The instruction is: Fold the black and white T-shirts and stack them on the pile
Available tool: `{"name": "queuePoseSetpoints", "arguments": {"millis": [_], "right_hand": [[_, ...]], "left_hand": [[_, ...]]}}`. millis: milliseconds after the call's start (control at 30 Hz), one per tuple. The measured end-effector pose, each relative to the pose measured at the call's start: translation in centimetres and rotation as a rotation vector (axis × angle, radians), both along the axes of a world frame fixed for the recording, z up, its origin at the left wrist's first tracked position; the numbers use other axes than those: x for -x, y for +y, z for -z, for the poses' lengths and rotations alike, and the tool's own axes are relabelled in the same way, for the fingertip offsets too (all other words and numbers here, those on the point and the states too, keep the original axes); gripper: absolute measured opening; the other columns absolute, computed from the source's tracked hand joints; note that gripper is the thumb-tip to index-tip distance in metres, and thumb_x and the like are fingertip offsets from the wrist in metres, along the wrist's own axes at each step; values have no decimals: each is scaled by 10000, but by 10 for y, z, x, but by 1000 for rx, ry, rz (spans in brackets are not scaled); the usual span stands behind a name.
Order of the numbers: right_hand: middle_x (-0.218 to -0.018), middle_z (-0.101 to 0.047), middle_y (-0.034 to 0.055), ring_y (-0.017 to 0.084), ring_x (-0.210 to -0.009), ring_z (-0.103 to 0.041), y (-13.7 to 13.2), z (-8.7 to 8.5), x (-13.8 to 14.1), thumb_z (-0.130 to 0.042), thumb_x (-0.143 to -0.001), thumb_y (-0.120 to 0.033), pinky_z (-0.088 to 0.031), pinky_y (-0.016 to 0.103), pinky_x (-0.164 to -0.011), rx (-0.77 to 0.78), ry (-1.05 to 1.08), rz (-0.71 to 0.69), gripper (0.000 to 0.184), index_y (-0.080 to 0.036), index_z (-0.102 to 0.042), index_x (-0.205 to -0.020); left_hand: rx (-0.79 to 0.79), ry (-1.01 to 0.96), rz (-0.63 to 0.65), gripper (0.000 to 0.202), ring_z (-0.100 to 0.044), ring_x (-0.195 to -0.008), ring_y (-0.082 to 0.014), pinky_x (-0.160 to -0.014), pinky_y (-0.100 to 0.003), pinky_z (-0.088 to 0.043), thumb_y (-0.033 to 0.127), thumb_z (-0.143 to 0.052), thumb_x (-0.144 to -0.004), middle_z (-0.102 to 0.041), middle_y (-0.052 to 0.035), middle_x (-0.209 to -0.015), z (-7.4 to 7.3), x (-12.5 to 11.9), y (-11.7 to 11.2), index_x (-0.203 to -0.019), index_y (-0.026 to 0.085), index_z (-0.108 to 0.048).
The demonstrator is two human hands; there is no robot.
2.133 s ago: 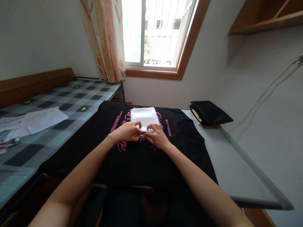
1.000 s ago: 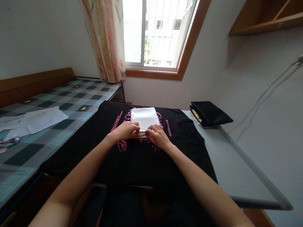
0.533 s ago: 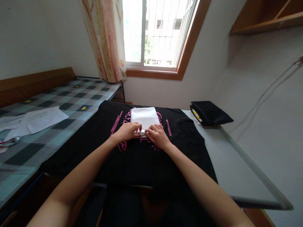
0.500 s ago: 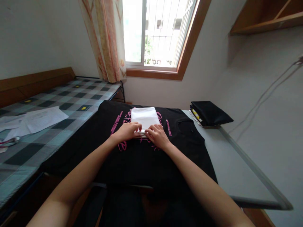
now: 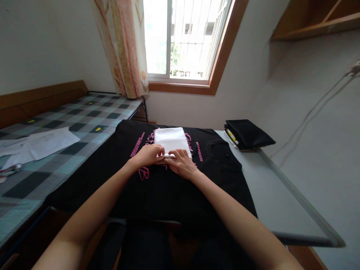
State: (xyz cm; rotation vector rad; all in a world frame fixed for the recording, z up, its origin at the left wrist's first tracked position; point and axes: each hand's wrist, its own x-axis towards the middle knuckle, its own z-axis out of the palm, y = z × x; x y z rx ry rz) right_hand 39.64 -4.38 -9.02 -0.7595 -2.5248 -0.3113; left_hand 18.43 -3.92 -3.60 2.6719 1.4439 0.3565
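Note:
A black T-shirt [image 5: 185, 198] with pink lettering is spread flat over the table, its neckline toward the right. On its middle lies a folded white cloth [image 5: 171, 138], a neat near-square shape. My left hand [image 5: 152, 154] is closed on the cloth's near edge, thumb and fingers pinched at the left part. Beside it, my right hand [image 5: 181, 161] has its fingers bent over the same edge, gripping it close to the left fingertips. The fingers hide part of that near edge.
A light table top [image 5: 281, 195] shows to the right, with a black folder-like stack [image 5: 249, 134] at its back. On the left is a bed with a checked cover [image 5: 81, 112] and loose white papers [image 5: 47, 144]. A curtain [image 5: 126, 48] hangs beside the window.
My right hand has shifted left along the cloth's near edge, closer to my left hand. My left hand keeps its pinch there. The whole view has drifted slightly.

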Motion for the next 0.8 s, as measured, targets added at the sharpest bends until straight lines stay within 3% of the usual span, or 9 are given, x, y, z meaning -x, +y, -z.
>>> {"name": "queuePoseSetpoints", "arguments": {"millis": [267,467,800], "right_hand": [[-1305,-475,102,286,-1209,-344,-2,-3,2,-500,-939,-449,-297,444,-998,4,-38,24,332,-299,-629,-1205],[-1301,-480,89,266,-1207,-355,-3,-2,4,-499,-945,-418,-292,422,-1014,8,-27,6,330,-301,-618,-1230],[-1388,-416,107,314,-1316,-255,-3,-3,10,-464,-916,-568,-201,486,-1084,115,-81,99,430,-300,-654,-1195]], "left_hand": [[-80,10,-7,215,-631,-727,-171,-623,-245,-400,339,-544,-892,-692,-36,-839,-6,-3,-2,-832,191,-690],[-60,-13,-7,225,-623,-712,-162,-636,-241,-415,338,-549,-889,-690,-44,-819,-5,-2,-1,-841,184,-706],[-16,-62,30,238,-615,-695,-155,-645,-231,-424,347,-554,-882,-690,-44,-782,-8,-3,-1,-832,181,-717]]}}
